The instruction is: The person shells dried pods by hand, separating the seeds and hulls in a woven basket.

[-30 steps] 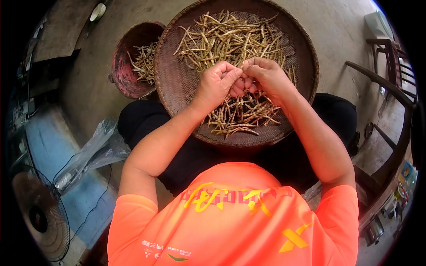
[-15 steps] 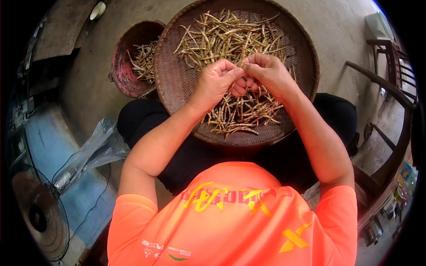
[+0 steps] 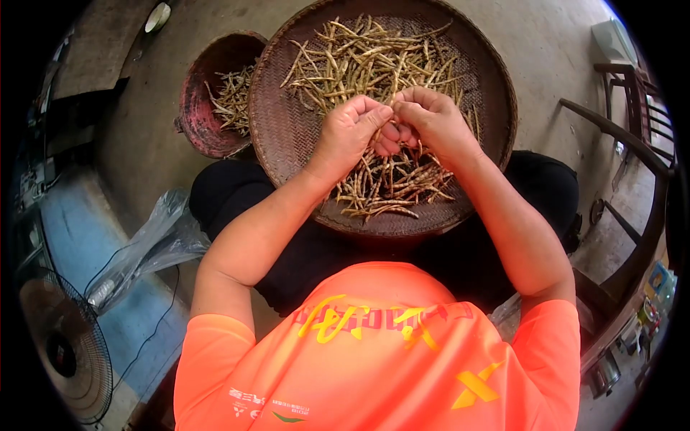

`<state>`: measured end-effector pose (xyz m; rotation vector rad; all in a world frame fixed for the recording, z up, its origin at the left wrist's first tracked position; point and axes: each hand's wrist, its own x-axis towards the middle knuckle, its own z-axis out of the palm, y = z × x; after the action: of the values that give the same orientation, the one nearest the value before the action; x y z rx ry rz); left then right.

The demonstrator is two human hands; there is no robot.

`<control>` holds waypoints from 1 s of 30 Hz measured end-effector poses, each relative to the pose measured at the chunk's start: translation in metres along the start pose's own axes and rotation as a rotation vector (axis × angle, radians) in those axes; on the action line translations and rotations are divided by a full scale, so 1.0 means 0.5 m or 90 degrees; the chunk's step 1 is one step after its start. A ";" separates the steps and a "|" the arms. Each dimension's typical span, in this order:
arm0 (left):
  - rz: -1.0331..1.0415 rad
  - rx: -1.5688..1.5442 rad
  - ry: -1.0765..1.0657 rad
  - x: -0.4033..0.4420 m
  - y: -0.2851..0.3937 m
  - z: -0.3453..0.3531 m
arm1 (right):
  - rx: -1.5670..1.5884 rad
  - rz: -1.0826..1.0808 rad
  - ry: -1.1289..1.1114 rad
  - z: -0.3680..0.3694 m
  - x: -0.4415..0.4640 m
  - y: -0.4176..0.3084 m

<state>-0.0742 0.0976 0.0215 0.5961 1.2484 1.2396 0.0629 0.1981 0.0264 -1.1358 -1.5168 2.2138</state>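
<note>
While both hands meet above the middle of a round woven tray (image 3: 291,136), the left hand (image 3: 354,135) comes in from 7 o'clock and the right hand (image 3: 434,123) from 5 o'clock. Each thumb presses against its forefinger, and the two pairs of fingertips nearly touch, pinching what looks like a slender pod (image 3: 394,93) between them; most of it is hidden by the fingers. The other fingers of both hands curl loosely below, toward 6 o'clock.

Inside the tray, a wide pile of long dry pods (image 3: 363,57) lies at 12 o'clock, just past the hands. A second heap of pods (image 3: 388,194), darker in places, lies at 6 o'clock, close under the wrists, on the person's side.

Just beside the tray at 9 o'clock, a reddish bucket (image 3: 192,115) holds more pods (image 3: 233,100). Across the whole view, a clear plastic bag (image 3: 162,233) lies at 9 o'clock, a fan (image 3: 63,348) stands at 8 o'clock, and a wooden chair (image 3: 611,123) is between 2 and 3 o'clock. A pale bin (image 3: 613,41) sits at 2 o'clock. At 6 o'clock is the person's bright orange shirt (image 3: 381,373).
</note>
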 end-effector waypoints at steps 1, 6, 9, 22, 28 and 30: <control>-0.005 -0.011 0.003 0.001 0.002 0.000 | 0.013 0.012 -0.001 0.001 -0.001 -0.005; -0.011 -0.004 0.009 0.001 0.002 -0.002 | -0.005 0.000 -0.007 0.001 -0.001 -0.012; -0.017 0.014 0.012 0.001 0.000 0.000 | -0.037 -0.012 -0.007 0.001 0.000 -0.008; -0.009 0.005 0.009 0.007 0.001 -0.004 | -0.005 -0.008 0.014 0.006 -0.003 -0.015; -0.021 0.040 -0.004 0.003 0.004 0.001 | -0.113 -0.041 0.014 -0.005 0.005 -0.001; -0.028 0.046 -0.004 0.003 0.004 0.003 | -0.100 -0.029 0.015 -0.004 0.006 -0.001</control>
<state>-0.0738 0.1001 0.0232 0.6220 1.2994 1.1597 0.0621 0.2013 0.0253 -1.1534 -1.7142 2.0760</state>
